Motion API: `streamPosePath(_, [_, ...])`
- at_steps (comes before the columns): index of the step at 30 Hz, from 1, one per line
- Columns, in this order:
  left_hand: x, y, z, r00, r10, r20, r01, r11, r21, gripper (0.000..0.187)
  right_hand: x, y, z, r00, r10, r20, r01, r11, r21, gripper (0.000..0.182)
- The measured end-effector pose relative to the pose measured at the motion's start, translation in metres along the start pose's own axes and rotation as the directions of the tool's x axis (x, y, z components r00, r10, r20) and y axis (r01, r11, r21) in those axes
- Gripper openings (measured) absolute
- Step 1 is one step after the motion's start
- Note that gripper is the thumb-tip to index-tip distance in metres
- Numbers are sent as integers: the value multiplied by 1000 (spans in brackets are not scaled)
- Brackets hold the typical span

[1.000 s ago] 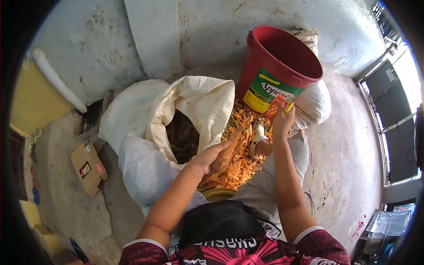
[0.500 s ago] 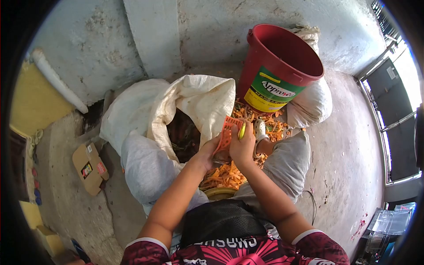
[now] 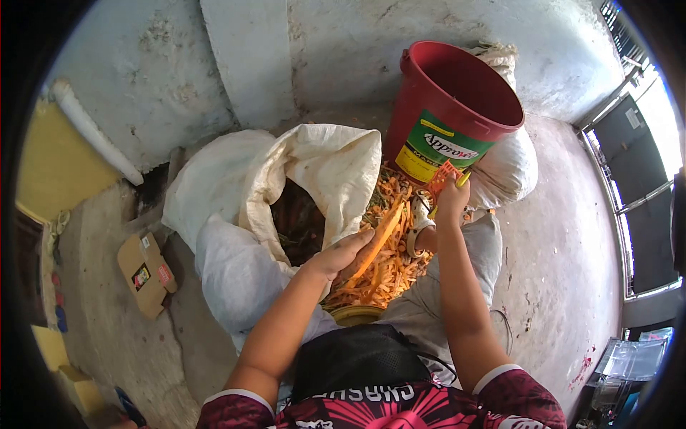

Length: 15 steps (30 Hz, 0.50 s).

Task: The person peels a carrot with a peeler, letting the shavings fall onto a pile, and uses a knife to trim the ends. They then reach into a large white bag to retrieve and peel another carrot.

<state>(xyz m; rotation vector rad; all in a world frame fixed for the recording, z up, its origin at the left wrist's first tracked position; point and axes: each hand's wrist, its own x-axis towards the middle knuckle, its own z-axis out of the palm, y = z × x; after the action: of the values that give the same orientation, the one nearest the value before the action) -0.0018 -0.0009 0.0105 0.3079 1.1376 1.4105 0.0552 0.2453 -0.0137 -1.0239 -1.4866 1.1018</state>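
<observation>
In my left hand (image 3: 344, 254) is a long peeled carrot (image 3: 386, 234), its far end pointing up and to the right. My right hand (image 3: 452, 201) is closed around a peeler (image 3: 442, 174) with orange perforated plastic and a yellow-green part; its blade cannot be made out. The peeler is apart from the carrot, near the bucket's base. Below both hands lies a heap of orange peelings (image 3: 400, 270). Left of my left hand, an open white sack (image 3: 350, 161) holds dark carrot-like roots (image 3: 294, 218), mostly in shadow.
A red margarine bucket (image 3: 457, 86) stands ahead, with a stuffed white sack (image 3: 509, 168) beside it. A yellowish basin rim (image 3: 355, 314) shows between my legs. My shod foot (image 3: 420, 232) is among the peelings. Flattened cardboard (image 3: 146, 275) lies at left.
My right hand has moved forward and right with the peeler, away from my left hand. The carrot in my left hand now shows along its length.
</observation>
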Motion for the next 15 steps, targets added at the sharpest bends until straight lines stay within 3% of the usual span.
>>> streamPosePath(2, [5,-2,0,1000,14,-27,-14,1000,0,43,-10,-2,2,998,22,54,-30,987,161,18])
streamPosePath(5, [14,-11,-14,976,-75,202,103,986,-130,45,-30,-14,0,985,88,146,-128,949,287,17])
streamPosePath(8, [16,-14,-7,971,-81,225,131,968,-215,47,-60,-46,1,972,87,218,-162,920,356,16])
streamPosePath(9, [14,-12,-5,955,-85,283,157,957,-243,47,-71,-54,5,982,-39,182,-23,946,323,16])
streamPosePath(12, [9,-5,-5,912,-82,402,208,937,-281,47,-72,-55,2,953,-282,111,287,957,-34,15])
streamPosePath(13, [8,-5,-7,910,-77,406,201,941,-272,47,-55,-39,3,952,-303,34,305,951,-53,16])
streamPosePath(15, [4,-4,-9,911,-74,407,185,953,-241,47,-18,-18,-9,982,-169,-80,158,979,-127,17])
